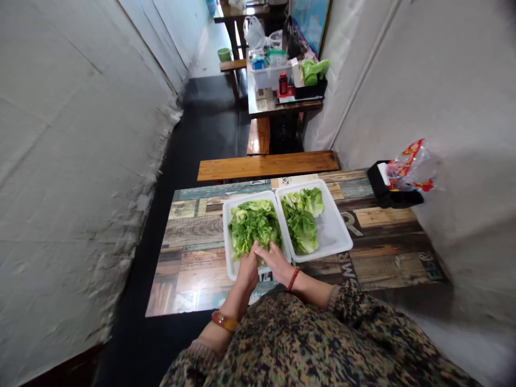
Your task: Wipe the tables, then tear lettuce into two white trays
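Note:
Two white plastic trays stand side by side on a wood-patterned table. Green leafy lettuce fills most of the left tray. Over the near part of that tray, my left hand and my right hand come together at the lettuce. Both hands are closed, thumbs close to each other, gripping lettuce leaves; the fingertips are hidden among the greens. More lettuce lies in the left part of the right tray, whose right part shows bare white plastic.
A black holder with a red and clear plastic bag stands by the right wall. Beyond the table is a wooden bench. Farther back, another table holds a plastic bin, a red bottle and a green item.

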Motion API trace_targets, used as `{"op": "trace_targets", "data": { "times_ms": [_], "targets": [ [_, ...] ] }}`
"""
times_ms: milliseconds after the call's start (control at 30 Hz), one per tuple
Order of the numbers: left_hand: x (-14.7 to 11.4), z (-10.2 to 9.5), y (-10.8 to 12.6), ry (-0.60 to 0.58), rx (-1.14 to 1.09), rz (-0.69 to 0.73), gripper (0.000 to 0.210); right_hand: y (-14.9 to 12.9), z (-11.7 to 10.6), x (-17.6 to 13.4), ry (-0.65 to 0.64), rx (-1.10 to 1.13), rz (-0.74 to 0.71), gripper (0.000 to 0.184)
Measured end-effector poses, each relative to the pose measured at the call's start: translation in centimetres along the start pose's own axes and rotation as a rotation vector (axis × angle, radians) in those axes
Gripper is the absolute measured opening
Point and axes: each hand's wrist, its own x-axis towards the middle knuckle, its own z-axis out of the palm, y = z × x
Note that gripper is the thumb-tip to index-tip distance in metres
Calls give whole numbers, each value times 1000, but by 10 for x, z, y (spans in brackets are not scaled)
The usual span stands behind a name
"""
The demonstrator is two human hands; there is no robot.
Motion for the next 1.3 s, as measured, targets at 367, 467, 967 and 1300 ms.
{"op": "trace_targets", "data": {
  "times_ms": [367,467,967,1300],
  "targets": [
    [-2,15,5,-386,300,0,82,-40,-146,19,263,-70,-100,39],
    [4,13,5,-338,285,-3,83,-50,-204,29,603,-434,-198,39],
    [5,9,5,-282,177,-69,84,-49,-249,65,270,-1584,242,25],
    [5,7,7,-286,144,-78,77,-41,-250,64,177,-1571,226,21]
  ]
}}
